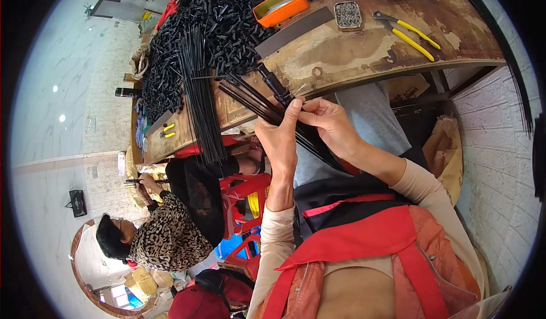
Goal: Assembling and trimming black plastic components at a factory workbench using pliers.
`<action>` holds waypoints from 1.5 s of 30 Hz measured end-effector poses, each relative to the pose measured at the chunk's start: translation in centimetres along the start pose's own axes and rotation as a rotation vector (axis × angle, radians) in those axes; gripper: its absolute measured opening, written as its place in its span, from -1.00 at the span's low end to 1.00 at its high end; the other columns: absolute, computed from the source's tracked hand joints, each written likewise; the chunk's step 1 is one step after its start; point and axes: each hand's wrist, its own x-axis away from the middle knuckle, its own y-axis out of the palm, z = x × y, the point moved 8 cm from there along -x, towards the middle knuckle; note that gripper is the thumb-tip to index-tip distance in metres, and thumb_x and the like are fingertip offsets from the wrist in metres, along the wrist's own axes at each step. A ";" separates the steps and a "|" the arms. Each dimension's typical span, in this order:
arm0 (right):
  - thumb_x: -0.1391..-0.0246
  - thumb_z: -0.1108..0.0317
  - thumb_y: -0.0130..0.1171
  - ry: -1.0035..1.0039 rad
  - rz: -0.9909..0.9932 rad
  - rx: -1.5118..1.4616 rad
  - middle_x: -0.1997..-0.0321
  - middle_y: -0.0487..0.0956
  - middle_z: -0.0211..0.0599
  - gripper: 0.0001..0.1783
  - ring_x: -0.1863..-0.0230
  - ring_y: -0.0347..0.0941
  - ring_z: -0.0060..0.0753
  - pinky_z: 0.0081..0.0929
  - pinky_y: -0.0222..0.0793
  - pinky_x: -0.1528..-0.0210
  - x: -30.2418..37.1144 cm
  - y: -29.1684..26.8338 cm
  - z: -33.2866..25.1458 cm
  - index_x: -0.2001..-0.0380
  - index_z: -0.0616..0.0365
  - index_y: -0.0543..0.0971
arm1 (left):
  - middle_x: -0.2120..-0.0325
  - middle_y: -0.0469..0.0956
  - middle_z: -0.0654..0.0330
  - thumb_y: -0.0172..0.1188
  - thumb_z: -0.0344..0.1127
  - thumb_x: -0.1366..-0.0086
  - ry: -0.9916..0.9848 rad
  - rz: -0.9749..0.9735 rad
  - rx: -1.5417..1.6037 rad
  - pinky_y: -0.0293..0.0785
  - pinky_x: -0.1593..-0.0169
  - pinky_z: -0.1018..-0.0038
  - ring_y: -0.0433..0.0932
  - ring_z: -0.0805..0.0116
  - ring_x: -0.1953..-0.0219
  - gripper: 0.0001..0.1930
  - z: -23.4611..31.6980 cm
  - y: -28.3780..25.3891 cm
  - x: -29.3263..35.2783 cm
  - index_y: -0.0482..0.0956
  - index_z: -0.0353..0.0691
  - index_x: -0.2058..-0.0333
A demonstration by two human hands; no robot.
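A short black tube [272,83] sits near the middle of the frame, upper left of the gripping fingers, its long axis sloping steeply from upper left to lower right. The left hand [280,137] is closed around a bunch of thin black rods [244,98], with its thumb at the tube's lower end; the rods slope the same way, less steeply. The right hand [335,130] is bunched at that same end, just beside the left thumb (whether its fingertips pinch anything, I cannot tell). Beyond lies the wooden table [364,57], bearing a longer rod bundle [199,91], a heap of black pieces [227,20], and, at upper right, yellow-handled pliers [418,37]. At lower left, a co-worker [170,233] sits side-on.
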 end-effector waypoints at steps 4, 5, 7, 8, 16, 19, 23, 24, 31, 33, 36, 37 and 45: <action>-0.10 0.56 0.22 0.043 -0.022 -0.040 0.25 0.59 -0.45 -0.88 0.16 0.48 -0.61 -0.63 0.34 -0.01 -0.2 -0.4 -0.4 0.27 0.17 0.58 | 0.38 0.65 0.16 0.28 -0.44 -0.26 -0.016 0.039 0.097 0.47 0.22 0.62 0.57 0.52 0.35 -0.84 0.1 0.0 0.0 0.56 -0.41 0.25; -0.10 0.56 0.22 0.060 -0.040 -0.026 0.23 0.58 -0.45 -0.87 0.15 0.48 -0.61 -0.63 0.34 -0.02 -0.3 -0.4 -0.4 0.26 0.16 0.57 | 0.38 0.65 0.17 0.27 -0.44 -0.26 -0.010 0.037 0.055 0.47 0.24 0.63 0.57 0.54 0.35 -0.85 0.3 -0.1 -0.1 0.56 -0.41 0.25; -0.09 0.57 0.21 0.074 -0.057 -0.013 0.21 0.58 -0.45 -0.85 0.14 0.47 -0.62 -0.63 0.34 -0.03 -0.3 -0.2 -0.2 0.26 0.14 0.56 | 0.38 0.65 0.19 0.27 -0.45 -0.26 -0.007 0.026 0.011 0.46 0.26 0.65 0.56 0.56 0.35 -0.86 0.1 -0.3 -0.3 0.57 -0.41 0.27; -0.09 0.58 0.21 0.044 -0.047 -0.051 0.19 0.58 -0.46 -0.84 0.12 0.47 -0.62 -0.63 0.33 -0.03 -0.2 0.0 -0.2 0.24 0.13 0.54 | 0.38 0.66 0.20 0.26 -0.46 -0.26 -0.005 0.020 -0.030 0.45 0.28 0.66 0.56 0.58 0.36 -0.88 0.1 -0.3 -0.4 0.57 -0.41 0.28; -0.08 0.60 0.23 -0.047 0.058 -0.078 0.15 0.58 -0.37 -0.84 0.08 0.48 -0.58 -0.61 0.39 -0.04 -0.1 -1.0 0.1 0.27 0.19 0.51 | 0.44 0.56 0.33 0.35 -0.44 -0.18 0.040 0.057 -0.180 0.41 0.31 0.66 0.46 0.61 0.42 -0.84 0.2 0.4 -0.1 0.56 -0.38 0.34; -0.12 0.58 0.20 -0.076 0.047 0.061 0.20 0.56 -0.42 -0.87 0.10 0.46 -0.63 -0.64 0.36 -0.01 0.3 -0.6 0.1 0.26 0.19 0.50 | 0.41 0.60 0.28 0.34 -0.44 -0.18 -0.035 0.070 -0.086 0.43 0.23 0.61 0.50 0.56 0.37 -0.84 -0.9 -0.3 -0.4 0.59 -0.38 0.31; -0.16 0.53 0.19 -0.150 0.035 0.052 0.22 0.55 -0.44 -0.88 0.12 0.45 -0.66 -0.67 0.33 0.00 -0.1 -0.6 -0.2 0.23 0.19 0.51 | 0.37 0.65 0.19 0.34 -0.41 -0.19 -0.079 -0.023 0.084 0.46 0.11 0.52 0.56 0.48 0.31 -0.82 -1.5 -0.3 -0.7 0.62 -0.38 0.26; -0.16 0.53 0.18 -0.132 0.020 0.044 0.21 0.56 -0.44 -0.87 0.12 0.45 -0.66 -0.67 0.33 0.00 -0.2 -0.6 -0.2 0.21 0.19 0.52 | 0.37 0.65 0.19 0.34 -0.41 -0.19 -0.083 -0.025 0.084 0.46 0.11 0.52 0.56 0.48 0.31 -0.82 -1.6 -0.4 -0.7 0.62 -0.38 0.26; -0.16 0.53 0.18 -0.049 -0.031 -0.021 0.15 0.57 -0.43 -0.84 0.10 0.46 -0.62 -0.62 0.34 -0.03 -0.7 -1.3 0.5 0.18 0.20 0.56 | 0.30 0.65 0.15 0.31 -0.50 -0.20 -0.038 -0.062 0.082 0.48 0.09 0.55 0.58 0.49 0.25 -0.85 -0.7 0.2 -0.7 0.61 -0.39 0.25; -0.16 0.54 0.17 0.000 -0.044 -0.049 0.15 0.57 -0.44 -0.85 0.08 0.45 -0.62 -0.61 0.31 -0.07 -0.7 -1.0 0.6 0.18 0.17 0.56 | 0.30 0.66 0.15 0.29 -0.52 -0.21 -0.010 -0.053 0.024 0.49 0.09 0.56 0.58 0.50 0.25 -0.85 -0.5 0.3 -0.6 0.61 -0.40 0.24; -0.17 0.55 0.15 0.062 -0.074 -0.100 0.14 0.56 -0.46 -0.85 0.04 0.44 -0.61 -0.59 0.29 -0.11 -0.6 -0.9 0.8 0.18 0.15 0.55 | 0.30 0.66 0.15 0.26 -0.55 -0.21 -0.002 -0.002 -0.004 0.49 0.11 0.58 0.59 0.51 0.27 -0.86 -0.5 0.2 -0.3 0.61 -0.42 0.23; -0.17 0.55 0.15 0.076 -0.091 -0.122 0.13 0.56 -0.46 -0.85 0.03 0.43 -0.60 -0.58 0.28 -0.12 -0.5 -0.8 0.8 0.19 0.15 0.55 | 0.30 0.66 0.15 0.25 -0.56 -0.21 -0.002 0.001 -0.008 0.50 0.11 0.57 0.59 0.50 0.26 -0.85 -0.6 0.2 -0.2 0.60 -0.43 0.22; -0.13 0.50 0.24 -0.113 0.114 0.068 0.25 0.57 -0.43 -0.86 0.17 0.46 -0.67 -0.68 0.37 0.05 1.9 -0.2 0.6 0.23 0.22 0.54 | 0.21 0.64 0.04 0.25 -0.56 -0.22 -0.100 -0.149 0.134 0.47 -0.07 0.42 0.60 0.31 0.10 -0.82 -1.0 0.1 0.2 0.58 -0.44 0.19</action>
